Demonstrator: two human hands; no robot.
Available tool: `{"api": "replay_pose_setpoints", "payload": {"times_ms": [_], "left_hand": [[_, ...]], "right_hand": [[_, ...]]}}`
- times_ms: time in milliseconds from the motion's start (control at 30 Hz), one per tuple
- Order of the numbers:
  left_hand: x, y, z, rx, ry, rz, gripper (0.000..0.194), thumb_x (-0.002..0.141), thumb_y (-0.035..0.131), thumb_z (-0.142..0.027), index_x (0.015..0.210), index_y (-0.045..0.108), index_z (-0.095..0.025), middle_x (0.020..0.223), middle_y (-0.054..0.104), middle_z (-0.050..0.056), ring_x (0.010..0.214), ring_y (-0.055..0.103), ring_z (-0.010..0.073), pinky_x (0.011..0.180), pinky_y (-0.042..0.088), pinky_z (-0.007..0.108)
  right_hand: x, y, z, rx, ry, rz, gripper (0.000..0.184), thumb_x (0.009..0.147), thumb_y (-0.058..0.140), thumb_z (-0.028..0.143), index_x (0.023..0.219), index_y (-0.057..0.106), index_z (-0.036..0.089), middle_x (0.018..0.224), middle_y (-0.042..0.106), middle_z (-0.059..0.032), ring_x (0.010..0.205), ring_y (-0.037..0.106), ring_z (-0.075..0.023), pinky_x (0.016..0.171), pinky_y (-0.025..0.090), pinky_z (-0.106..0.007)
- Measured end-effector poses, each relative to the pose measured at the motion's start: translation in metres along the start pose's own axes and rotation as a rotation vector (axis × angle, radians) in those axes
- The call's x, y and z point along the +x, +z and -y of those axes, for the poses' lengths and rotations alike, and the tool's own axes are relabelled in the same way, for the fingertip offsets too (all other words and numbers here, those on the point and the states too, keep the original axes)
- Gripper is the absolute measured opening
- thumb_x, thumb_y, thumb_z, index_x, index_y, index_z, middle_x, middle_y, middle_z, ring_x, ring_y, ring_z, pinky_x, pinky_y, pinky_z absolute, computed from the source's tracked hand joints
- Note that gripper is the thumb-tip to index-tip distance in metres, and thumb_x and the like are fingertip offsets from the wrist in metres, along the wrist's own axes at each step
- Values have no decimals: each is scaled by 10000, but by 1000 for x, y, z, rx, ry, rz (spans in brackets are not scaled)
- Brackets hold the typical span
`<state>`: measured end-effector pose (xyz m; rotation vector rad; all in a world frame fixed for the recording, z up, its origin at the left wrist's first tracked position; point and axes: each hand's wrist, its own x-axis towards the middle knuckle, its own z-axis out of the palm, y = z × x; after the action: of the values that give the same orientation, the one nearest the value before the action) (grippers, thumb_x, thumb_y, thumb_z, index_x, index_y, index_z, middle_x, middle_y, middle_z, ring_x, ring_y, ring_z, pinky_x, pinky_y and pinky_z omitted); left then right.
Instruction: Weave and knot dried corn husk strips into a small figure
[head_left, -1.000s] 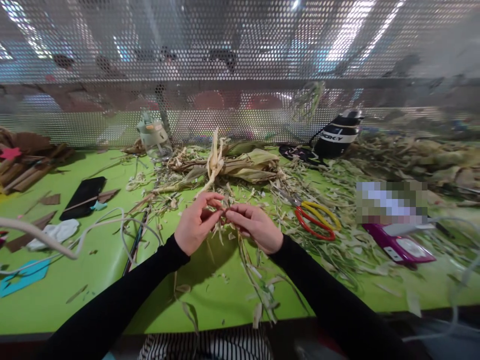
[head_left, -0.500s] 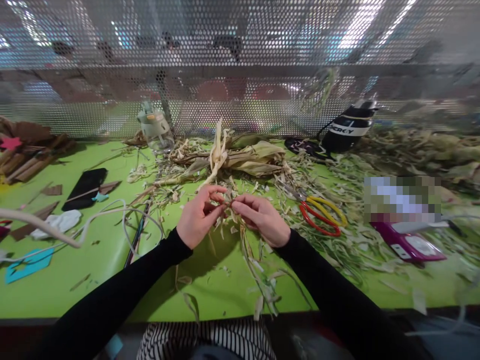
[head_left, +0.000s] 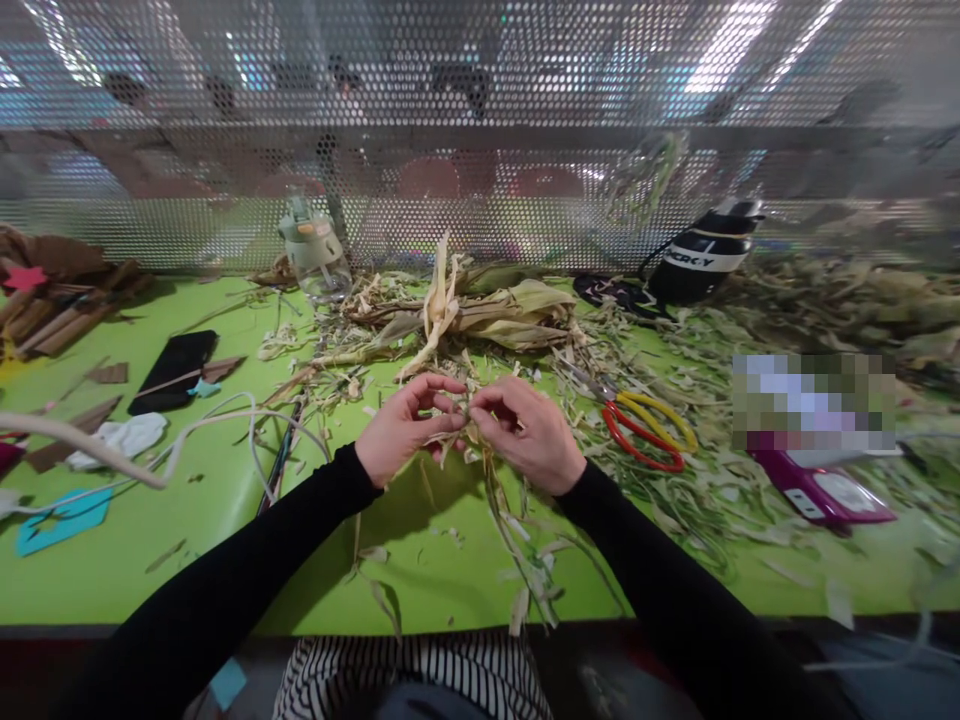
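Note:
My left hand [head_left: 411,420] and my right hand [head_left: 527,432] meet over the middle of the green table [head_left: 442,575]. Both pinch a thin strip of dried corn husk [head_left: 466,410] between thumb and fingers. Most of the strip is hidden by the fingertips. Just behind my hands stands a pale figure of knotted husk [head_left: 441,300], in front of a bundle of long corn husks [head_left: 517,315]. Loose husk strips [head_left: 517,540] lie below my right hand. Scissors [head_left: 649,430] with one red and one yellow handle rest to its right.
A clear bottle [head_left: 315,250] and a black bottle [head_left: 701,255] stand near the perforated metal screen [head_left: 480,170]. A phone [head_left: 172,372] and white cable [head_left: 176,460] lie left. Shredded husk surrounds a magenta device [head_left: 832,495] at right.
My right hand has turned slightly, its fingers more curled over the strip. My left fingers have shifted a little to the right. The rest of the table looks the same.

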<state>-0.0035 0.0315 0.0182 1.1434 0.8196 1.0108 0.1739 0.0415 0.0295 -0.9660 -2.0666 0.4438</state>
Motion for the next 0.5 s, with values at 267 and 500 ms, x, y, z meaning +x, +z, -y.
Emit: {"api": "replay_pose_setpoints", "payload": {"times_ms": [267, 500], "left_hand": [[0, -2, 0, -41, 1, -13, 394, 703, 726, -252, 1031, 520, -180, 787, 585, -24, 588, 643, 103, 440, 462, 167], [0, -2, -2, -47, -2, -27, 406, 686, 739, -258, 1023, 526, -179, 751, 580, -30, 569, 639, 105, 423, 447, 160]], "right_hand": [[1, -3, -4, 0, -112, 27, 109, 836, 584, 231, 878, 671, 181, 789, 626, -50, 591, 482, -119, 518, 387, -251], [0, -2, -8, -9, -134, -6, 112, 832, 614, 271, 910, 682, 229, 803, 623, -47, 656, 522, -148, 560, 417, -275]]}}
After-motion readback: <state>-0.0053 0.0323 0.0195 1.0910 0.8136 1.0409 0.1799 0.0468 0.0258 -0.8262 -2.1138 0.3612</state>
